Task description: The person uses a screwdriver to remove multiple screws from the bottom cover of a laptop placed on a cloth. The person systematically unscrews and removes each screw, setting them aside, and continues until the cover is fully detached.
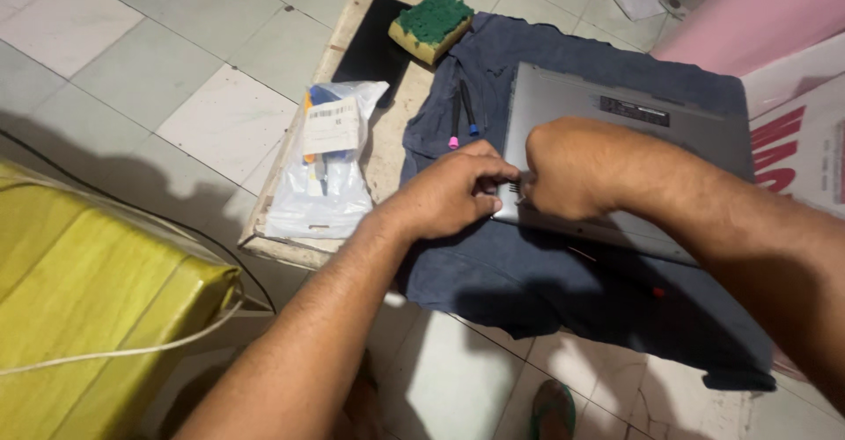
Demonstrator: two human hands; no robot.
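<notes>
A grey laptop [616, 114] lies bottom side up on a dark blue cloth [493, 273] spread over a low board. My left hand [449, 195] rests on the cloth at the laptop's near left corner, its fingers pinched against the edge. My right hand [572, 169] is curled on the same corner, touching the left fingers; whether it holds a small tool is hidden. Two thin screwdrivers [462, 114], one with a pink end and one with a blue end, lie on the cloth just beyond my left hand.
A clear plastic bag [324, 172] of small tools lies on the board [264, 238] left of the cloth. A green and yellow sponge [431, 22] sits at the far edge. A yellow box [88, 299] with a white cord stands at the near left. Pink material [757, 9] is at the far right.
</notes>
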